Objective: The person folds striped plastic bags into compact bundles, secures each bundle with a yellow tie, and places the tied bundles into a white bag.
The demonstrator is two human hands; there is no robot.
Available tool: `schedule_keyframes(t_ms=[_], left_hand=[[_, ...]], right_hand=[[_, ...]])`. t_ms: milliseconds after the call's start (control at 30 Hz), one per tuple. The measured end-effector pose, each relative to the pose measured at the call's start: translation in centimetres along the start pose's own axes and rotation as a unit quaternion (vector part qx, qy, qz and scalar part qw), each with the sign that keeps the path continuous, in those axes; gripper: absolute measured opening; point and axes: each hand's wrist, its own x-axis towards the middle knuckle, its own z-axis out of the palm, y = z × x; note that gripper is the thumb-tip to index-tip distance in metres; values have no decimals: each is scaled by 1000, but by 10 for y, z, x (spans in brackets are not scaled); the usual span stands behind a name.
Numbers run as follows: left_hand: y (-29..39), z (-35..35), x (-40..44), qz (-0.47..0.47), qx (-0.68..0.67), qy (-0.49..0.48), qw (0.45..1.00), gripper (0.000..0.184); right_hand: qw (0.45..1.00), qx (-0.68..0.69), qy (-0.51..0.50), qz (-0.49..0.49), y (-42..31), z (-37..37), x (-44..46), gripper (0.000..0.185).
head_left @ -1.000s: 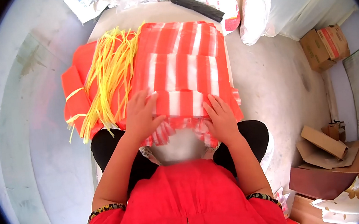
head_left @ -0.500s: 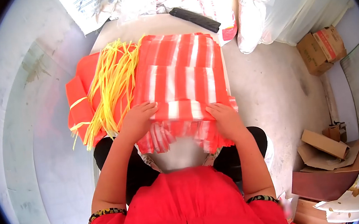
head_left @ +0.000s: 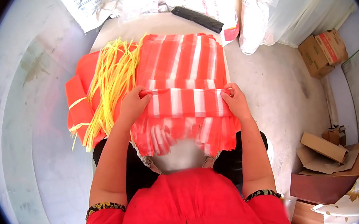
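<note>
Red and white stripes run down a thin plastic stack (head_left: 183, 61) near the front of the tabletop (head_left: 148, 24), close to its right edge. Across its near part lies a folded band (head_left: 183, 103); the fingers of the left hand (head_left: 132, 108) pinch its left end, and those of the right hand (head_left: 238, 100) pinch its right.

Uneven tension looks like the main risk: if one hand pulls harder, the band could skew and its fold line crease. The plastic seems slippery, so a light pinch might catch only the upper layers and let lower ones slide apart. Gathered loose ends (head_left: 160, 136) bunch on the near side, where they could snag or get dragged crooked.

Yellow strips (head_left: 112, 79) lie over a red bundle (head_left: 77, 98) just beside the left hand, and a careless sweep there might tangle them with the stack's left side.
</note>
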Motion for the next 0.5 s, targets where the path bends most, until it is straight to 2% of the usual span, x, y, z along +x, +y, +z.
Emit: schedule_keyframes(t_ms=[167, 300, 333, 400, 500], left_hand=[[0, 13, 2, 10, 42, 46, 998, 29], [9, 19, -3, 10, 100, 93, 991, 37], [13, 18, -6, 60, 145, 118, 981, 40], [19, 18, -13, 157, 234, 166, 945, 46], [23, 34, -33, 287, 218, 26, 932, 56]], right_hand=[[997, -72, 28, -28, 17, 8, -2, 28], [987, -152, 45, -13, -15, 7, -18, 31], [969, -213, 82, -96, -16, 6, -20, 32], [896, -328, 151, -258, -16, 5, -25, 34], [902, -364, -32, -228, -50, 21, -43, 44]])
